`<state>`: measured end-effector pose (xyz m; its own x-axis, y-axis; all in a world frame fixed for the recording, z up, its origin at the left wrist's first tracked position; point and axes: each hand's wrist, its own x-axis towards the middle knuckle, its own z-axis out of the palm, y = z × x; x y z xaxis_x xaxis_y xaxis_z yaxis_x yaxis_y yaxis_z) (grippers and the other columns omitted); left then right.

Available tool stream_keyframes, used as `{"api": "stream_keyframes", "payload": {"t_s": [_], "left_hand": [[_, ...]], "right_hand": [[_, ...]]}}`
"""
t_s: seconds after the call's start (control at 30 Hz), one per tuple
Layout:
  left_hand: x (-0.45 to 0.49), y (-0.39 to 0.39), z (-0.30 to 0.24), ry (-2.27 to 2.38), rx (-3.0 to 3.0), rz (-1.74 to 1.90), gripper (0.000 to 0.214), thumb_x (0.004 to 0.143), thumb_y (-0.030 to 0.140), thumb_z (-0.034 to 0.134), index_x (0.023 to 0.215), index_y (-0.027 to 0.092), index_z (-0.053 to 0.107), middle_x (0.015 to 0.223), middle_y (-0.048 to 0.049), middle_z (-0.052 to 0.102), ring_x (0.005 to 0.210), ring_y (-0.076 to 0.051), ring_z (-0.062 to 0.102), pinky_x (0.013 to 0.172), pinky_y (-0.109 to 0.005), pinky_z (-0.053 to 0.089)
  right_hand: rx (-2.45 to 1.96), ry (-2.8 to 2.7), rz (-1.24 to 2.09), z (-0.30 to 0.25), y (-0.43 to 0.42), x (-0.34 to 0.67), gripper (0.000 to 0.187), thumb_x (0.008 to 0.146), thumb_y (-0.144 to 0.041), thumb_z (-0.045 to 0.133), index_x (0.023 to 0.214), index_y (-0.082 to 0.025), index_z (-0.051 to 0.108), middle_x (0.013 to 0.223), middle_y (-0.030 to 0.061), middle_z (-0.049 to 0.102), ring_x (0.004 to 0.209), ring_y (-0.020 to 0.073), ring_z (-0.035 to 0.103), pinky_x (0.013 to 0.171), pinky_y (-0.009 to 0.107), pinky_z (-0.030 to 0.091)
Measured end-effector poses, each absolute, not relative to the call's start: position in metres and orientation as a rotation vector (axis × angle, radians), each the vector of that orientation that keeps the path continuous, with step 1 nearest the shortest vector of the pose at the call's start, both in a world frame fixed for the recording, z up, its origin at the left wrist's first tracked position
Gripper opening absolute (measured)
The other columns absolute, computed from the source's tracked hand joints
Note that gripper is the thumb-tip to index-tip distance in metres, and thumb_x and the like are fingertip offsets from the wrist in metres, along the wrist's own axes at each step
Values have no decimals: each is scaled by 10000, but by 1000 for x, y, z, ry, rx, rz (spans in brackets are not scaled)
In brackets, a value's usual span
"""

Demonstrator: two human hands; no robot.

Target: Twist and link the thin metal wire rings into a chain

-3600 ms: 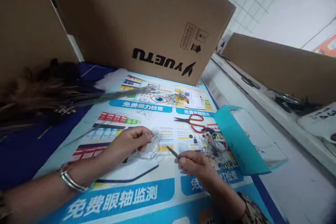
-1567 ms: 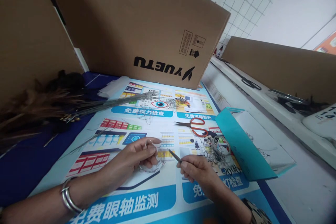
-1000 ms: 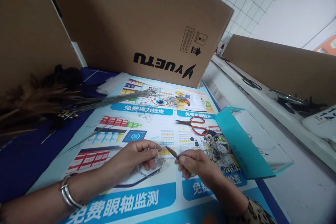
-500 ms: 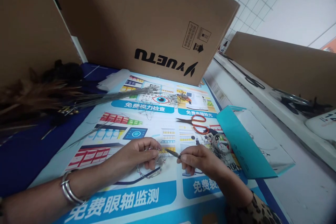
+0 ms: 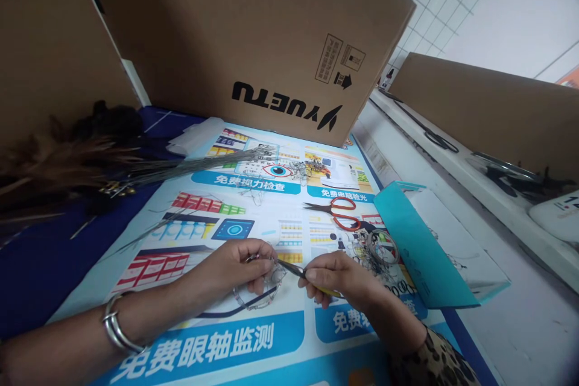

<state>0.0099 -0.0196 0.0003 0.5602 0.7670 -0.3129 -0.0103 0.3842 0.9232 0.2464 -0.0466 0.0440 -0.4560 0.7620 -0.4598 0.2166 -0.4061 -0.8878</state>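
Note:
In my left hand (image 5: 251,264), thumb and fingers are pinched on a thin beaded wire loop (image 5: 253,304), which hangs below the fingers over the printed sheet. My right hand (image 5: 337,277) is wrapped round a pair of pointed pliers (image 5: 293,268). A yellow handle shows under that palm. The pliers' tips point left and reach the left fingertips, at the upper part of the loop. Whether the jaws grip the wire is too small to tell.
Orange-handled scissors (image 5: 341,212) lie beyond my right hand. Behind it are tangled wire pieces and a wire coil (image 5: 382,247). An open teal box (image 5: 434,253) stands to the right. Bundled thin wires (image 5: 217,161) lie at the back left, before a large cardboard box (image 5: 253,30).
My right hand has shifted slightly left and turned, bringing the pliers' tips up to my left fingertips. The yellow handle has come into sight. My left hand has barely moved.

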Motion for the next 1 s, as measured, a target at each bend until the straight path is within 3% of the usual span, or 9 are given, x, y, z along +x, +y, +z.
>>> {"api": "stream_keyframes", "payload": {"t_s": [0.33, 0.6, 0.8, 1.0], "left_hand": [[12, -20, -3, 873, 1053, 584, 211, 794, 374, 618, 813, 168, 578, 475, 28, 566, 422, -82, 417, 448, -183, 253], [9, -19, 11, 658, 747, 676, 179, 812, 303, 647, 776, 154, 554, 544, 29, 545, 465, -62, 435, 463, -156, 284], [10, -23, 12, 616, 705, 668, 153, 824, 270, 635, 774, 145, 564, 577, 24, 530, 464, -56, 446, 446, -147, 287], [11, -23, 9, 607, 693, 674, 138, 816, 261, 647, 812, 154, 561, 613, 20, 553, 483, -63, 466, 463, -146, 329]], "right_hand": [[-1320, -1403, 1804, 35, -54, 241, 365, 811, -445, 582, 842, -91, 666, 699, 45, 592, 569, 101, 522, 519, 224, 424], [-1279, -2026, 637, 29, -62, 244, 119, 853, -220, 519, 918, -165, 604, 823, 54, 595, 778, 174, 537, 696, 301, 439], [-1102, -2215, 251, 23, -69, 239, 209, 829, -157, 541, 1037, -163, 559, 935, 106, 604, 872, 226, 536, 779, 389, 458], [-1103, -2205, 129, 23, -70, 235, 231, 832, -140, 539, 1062, -161, 542, 930, 109, 605, 874, 232, 537, 770, 402, 471]]}}
